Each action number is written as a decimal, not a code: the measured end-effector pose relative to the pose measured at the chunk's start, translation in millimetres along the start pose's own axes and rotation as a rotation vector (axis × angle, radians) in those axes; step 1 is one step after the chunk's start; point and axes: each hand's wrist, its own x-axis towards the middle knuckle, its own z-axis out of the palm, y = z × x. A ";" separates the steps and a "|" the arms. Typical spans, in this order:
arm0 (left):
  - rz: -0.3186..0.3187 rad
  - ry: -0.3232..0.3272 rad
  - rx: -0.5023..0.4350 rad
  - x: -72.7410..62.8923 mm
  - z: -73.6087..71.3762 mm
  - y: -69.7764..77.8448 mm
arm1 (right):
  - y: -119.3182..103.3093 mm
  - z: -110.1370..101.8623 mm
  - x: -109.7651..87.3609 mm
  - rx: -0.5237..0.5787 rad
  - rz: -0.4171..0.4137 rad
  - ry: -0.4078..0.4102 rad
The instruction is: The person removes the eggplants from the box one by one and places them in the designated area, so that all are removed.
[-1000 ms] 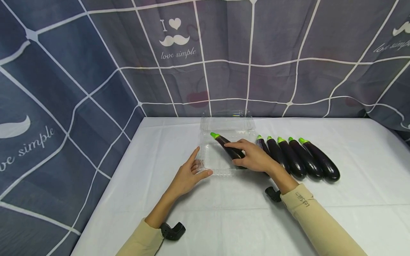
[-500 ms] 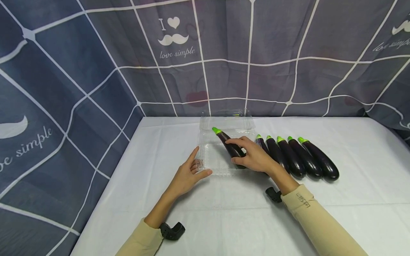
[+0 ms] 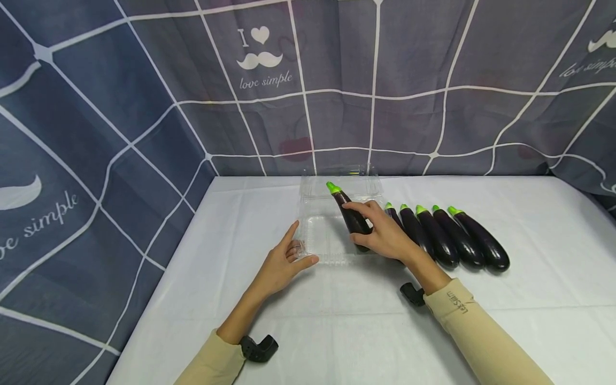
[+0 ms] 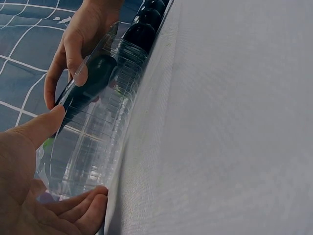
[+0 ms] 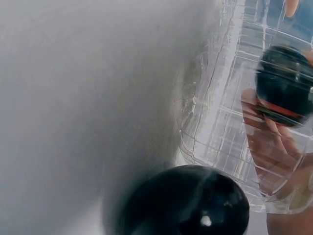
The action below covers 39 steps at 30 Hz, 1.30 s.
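A clear plastic clamshell container (image 3: 327, 230) lies on the table with its lid folded back. My right hand (image 3: 385, 230) grips a dark purple eggplant (image 3: 354, 222) between thumb and fingers, over the container's right side. Its green stem points away and up to the left; whether its lower end touches the container cannot be told. My left hand (image 3: 281, 267) rests around the container's near left corner, fingers at the left side and thumb by the front edge. In the left wrist view, the eggplant (image 4: 90, 88) shows through the clear wall.
Right of the container, several eggplants (image 3: 440, 243) lie side by side, green stems pointing away. The nearest is partly hidden by my right hand. White cloth covers the table (image 3: 337, 326). A grey checked curtain (image 3: 409, 69) closes off the back and left.
The stem end of the held eggplant has risen and swung right, leaving the eggplant steeper. My right hand has shifted slightly upward; the left hand stays in place.
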 end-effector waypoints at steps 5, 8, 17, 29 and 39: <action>0.003 -0.001 0.000 0.2 -0.3 0.1 | -0.3 0.0 0.9 -0.002 0.014 0.011; -0.004 0.004 0.001 0.7 -0.7 -0.4 | -0.1 0.2 1.3 -0.003 0.015 0.030; 0.003 -0.002 -0.020 0.1 -0.9 -1.0 | 0.6 -0.5 1.0 0.044 0.007 0.056; -0.007 -0.001 0.013 1.3 0.1 -1.6 | -1.0 -4.2 0.2 0.081 -0.030 0.069; -0.007 0.008 0.022 2.5 0.4 -3.5 | -11.4 -9.7 -3.2 0.075 -0.055 0.097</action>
